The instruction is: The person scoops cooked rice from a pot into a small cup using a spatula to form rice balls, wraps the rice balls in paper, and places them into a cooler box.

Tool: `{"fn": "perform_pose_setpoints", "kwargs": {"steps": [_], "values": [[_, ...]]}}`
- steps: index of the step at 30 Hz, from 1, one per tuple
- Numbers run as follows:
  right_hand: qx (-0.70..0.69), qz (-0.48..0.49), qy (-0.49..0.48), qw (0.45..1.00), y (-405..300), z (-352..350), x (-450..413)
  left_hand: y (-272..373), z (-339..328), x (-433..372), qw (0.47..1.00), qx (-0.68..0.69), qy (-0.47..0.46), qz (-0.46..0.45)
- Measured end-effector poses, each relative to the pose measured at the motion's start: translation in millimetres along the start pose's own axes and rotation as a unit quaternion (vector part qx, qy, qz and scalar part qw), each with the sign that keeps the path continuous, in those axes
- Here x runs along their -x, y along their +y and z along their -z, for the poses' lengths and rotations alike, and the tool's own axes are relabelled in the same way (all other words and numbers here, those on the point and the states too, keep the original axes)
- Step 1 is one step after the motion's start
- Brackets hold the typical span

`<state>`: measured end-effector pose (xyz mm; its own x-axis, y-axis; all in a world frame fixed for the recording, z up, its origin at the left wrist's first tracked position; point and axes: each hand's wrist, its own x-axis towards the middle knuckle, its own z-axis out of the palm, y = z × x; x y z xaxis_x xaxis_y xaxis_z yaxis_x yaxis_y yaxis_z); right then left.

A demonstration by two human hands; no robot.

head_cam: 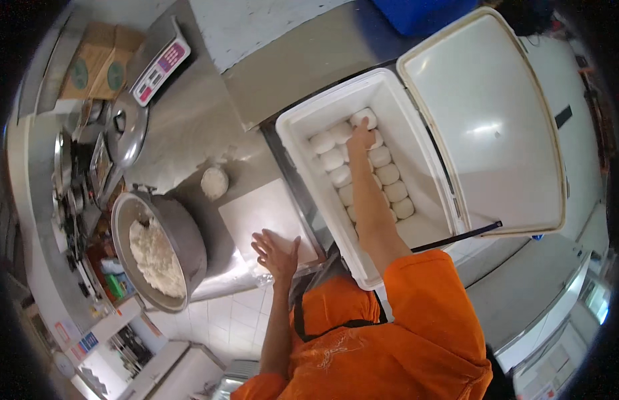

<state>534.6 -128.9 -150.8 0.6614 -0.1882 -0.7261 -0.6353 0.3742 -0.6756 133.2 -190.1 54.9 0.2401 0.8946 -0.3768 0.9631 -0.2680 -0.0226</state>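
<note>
My right hand (360,136) reaches deep into a white cool box (334,250). Its fingers touch a rounded white pack (364,118) at the far end; whether they grip it is hard to see. Similar white packs (388,174) sit in rows on the box floor, partly hidden by my forearm. My left hand (277,254), fingers spread and holding nothing, is over a stack of white sheets (259,210) on the steel table. Beyond the sheets stands a small round container (214,183) filled with what looks like cooked rice.
A large metal pot (192,240) of white rice (154,257) stands left of the sheets. The box's hinged lid (489,125) is raised to the right. Farther back are a digital scale (162,72), a metal lid (127,130) and cardboard boxes (97,62).
</note>
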Motion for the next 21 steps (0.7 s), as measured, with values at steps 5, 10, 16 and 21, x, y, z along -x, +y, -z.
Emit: {"fn": "perform_pose_setpoints", "kwargs": {"steps": [5,10,16,21], "values": [[-0.001,-0.086,-0.207,0.975,-45.5,59.1,-8.7,-33.2,9.5,-39.8,0.961,0.232,0.139,-0.056],[0.124,-0.061,-0.287,0.948,-129.1,145.0,103.1,-37.5,49.0,-155.6,0.865,0.426,0.264,-0.010],[0.240,-0.006,-0.328,0.914,-147.2,204.7,292.5,-73.9,55.6,-243.3,0.811,0.485,0.322,-0.053],[0.263,-0.073,-0.442,0.854,-70.6,188.2,361.3,-38.1,89.4,-161.6,0.766,0.603,0.177,-0.131]]}}
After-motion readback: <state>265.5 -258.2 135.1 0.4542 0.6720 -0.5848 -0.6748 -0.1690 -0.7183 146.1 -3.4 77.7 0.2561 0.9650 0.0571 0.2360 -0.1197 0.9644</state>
